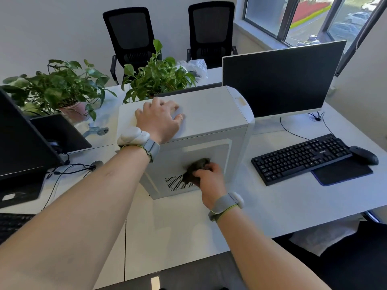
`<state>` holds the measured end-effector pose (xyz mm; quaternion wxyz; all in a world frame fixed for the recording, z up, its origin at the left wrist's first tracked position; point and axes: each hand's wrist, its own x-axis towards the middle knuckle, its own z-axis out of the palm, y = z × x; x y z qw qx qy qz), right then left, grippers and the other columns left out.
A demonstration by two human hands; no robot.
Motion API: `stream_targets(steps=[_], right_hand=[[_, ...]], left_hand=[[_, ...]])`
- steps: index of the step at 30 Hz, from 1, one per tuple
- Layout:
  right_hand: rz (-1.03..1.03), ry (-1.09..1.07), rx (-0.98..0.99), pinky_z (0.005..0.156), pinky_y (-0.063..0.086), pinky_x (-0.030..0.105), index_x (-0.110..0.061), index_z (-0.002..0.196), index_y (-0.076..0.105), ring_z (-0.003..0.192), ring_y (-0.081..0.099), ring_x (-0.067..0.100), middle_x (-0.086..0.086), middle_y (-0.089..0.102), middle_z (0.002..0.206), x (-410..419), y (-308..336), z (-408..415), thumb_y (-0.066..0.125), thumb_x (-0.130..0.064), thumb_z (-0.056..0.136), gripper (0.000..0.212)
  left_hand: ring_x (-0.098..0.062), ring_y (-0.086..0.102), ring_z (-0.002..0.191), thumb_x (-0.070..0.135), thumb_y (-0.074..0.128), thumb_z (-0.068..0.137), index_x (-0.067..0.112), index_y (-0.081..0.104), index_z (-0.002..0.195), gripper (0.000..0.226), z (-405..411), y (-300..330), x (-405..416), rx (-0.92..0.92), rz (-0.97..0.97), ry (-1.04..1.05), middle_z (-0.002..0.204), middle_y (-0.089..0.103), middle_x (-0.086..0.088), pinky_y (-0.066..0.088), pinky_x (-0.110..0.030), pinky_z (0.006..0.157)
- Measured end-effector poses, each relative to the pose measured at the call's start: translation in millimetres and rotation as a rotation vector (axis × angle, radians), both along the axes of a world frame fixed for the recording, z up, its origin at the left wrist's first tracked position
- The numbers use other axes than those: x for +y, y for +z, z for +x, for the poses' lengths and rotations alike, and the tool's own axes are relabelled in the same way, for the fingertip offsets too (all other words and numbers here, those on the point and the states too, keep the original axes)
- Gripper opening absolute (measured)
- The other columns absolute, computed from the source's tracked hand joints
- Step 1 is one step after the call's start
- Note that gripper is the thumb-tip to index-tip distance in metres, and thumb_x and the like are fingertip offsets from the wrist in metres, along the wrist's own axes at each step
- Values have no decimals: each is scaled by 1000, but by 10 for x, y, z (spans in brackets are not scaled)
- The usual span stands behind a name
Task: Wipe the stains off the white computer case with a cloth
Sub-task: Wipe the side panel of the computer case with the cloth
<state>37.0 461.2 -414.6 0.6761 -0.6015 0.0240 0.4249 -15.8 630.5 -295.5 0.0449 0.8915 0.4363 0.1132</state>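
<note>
Now, left hand point(160, 119) flat, fingers spread atop white case point(211, 118), right hand point(207, 181) fingers clamped on cloth point(195, 170) vs side panel

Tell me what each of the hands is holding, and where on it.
The right hand grips a bunched dark cloth by its near side, pressed against the white computer case's side panel. The left hand holds nothing; it rests on the case's top.
</note>
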Motion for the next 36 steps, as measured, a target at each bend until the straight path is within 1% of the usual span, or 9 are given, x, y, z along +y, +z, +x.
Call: stream_targets(steps=[4,9,11,13,18,22,29,33,36], right_hand=[[80,-31,-216,88,60,56,-25,98,67,101,67,41,12,69,100,-221,166,-18,70,-4,76,31],[42,-32,-998,88,47,8,-20,110,72,96,58,10,1,56,114,-327,145,304,78,-6,83,31],[-75,49,-1154,80,42,4,-15,109,74,90,55,10,-1,55,112,-329,-137,389,77,-2,83,29],[-227,90,-980,77,49,14,-19,109,74,88,58,13,-5,55,111,-297,-500,487,73,-4,85,29],[-408,50,-78,77,63,56,-10,117,67,83,72,37,16,71,91,-433,-1468,776,64,-6,88,29],[-292,-137,228,85,58,47,-1,99,58,97,66,37,20,65,106,-442,-1179,590,53,-1,98,5],[-201,-92,110,101,53,57,4,121,59,99,65,42,22,63,96,-137,-684,651,58,11,85,36],[144,-189,88,75,54,45,-12,88,55,90,57,33,15,57,97,-267,-238,759,41,18,82,34],[358,-233,171,77,53,43,-7,98,57,86,62,36,18,61,96,-479,-77,1057,38,10,69,38]], left_hand=[[-31,45,127,65,45,94,42,58,131,46,-7,2,-2,-15,-1,6,137,49,-1,34,-51,106],[-30,45,127,65,46,93,43,60,130,45,-1,3,8,-34,-11,19,137,49,-1,35,-50,106],[-29,46,128,65,47,93,43,61,130,46,1,-7,1,-40,-11,21,137,50,0,35,-49,107],[-29,46,127,66,46,93,43,61,130,46,0,-13,4,-49,-6,20,135,51,0,36,-49,106],[-29,47,125,66,47,91,44,62,128,46,-7,-16,7,-54,-11,30,134,51,0,36,-49,106],[-27,47,124,66,48,90,45,63,127,45,-1,-10,14,-75,-10,31,132,51,1,36,-49,105],[-26,45,125,66,48,91,45,62,128,45,-15,7,3,-70,-30,30,132,50,2,34,-49,107],[-27,44,127,66,47,91,45,61,129,45,-7,26,1,-61,-33,32,133,49,1,33,-49,107],[-27,44,127,67,47,91,46,61,128,45,-16,17,-6,-61,-38,33,133,49,1,33,-50,107]])
